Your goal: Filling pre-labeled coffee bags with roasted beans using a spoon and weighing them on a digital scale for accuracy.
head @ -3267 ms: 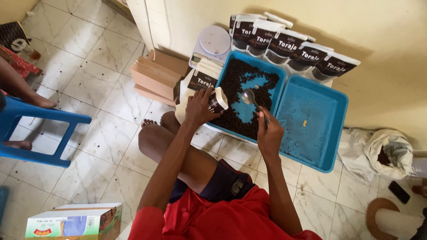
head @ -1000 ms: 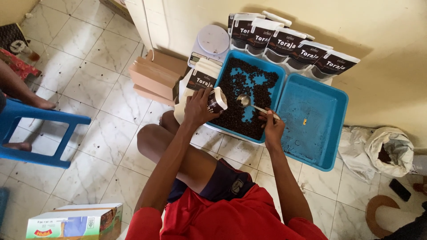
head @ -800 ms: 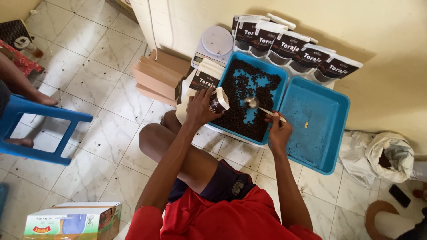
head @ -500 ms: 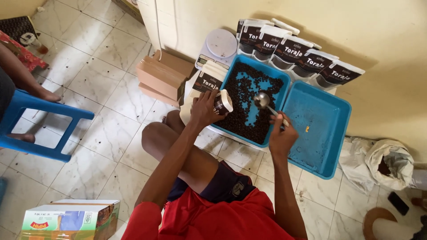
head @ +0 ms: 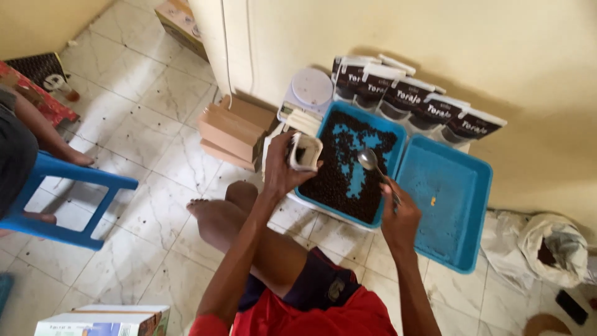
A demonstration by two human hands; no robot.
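The left hand [head: 281,171] is closed around a small open pouch [head: 304,152], holding it upright at the near left edge of the bean tray [head: 328,118], mouth up. The right hand [head: 400,218] grips the handle of a spoon [head: 368,160], fingers wrapped tight; the bowl of the spoon hovers over the dark beans [head: 339,180], just right of the pouch and apart from it (whether it carries beans is too small to tell). To the right, touching the bean tray, lies a second blue tray [head: 472,186], nearly bare. Along the far wall stands a row of filled dark bags [head: 410,106]. A white scale [head: 308,90] sits far left of the trays, with brown cartons [head: 233,130] beside it on the tiled floor [head: 137,205].
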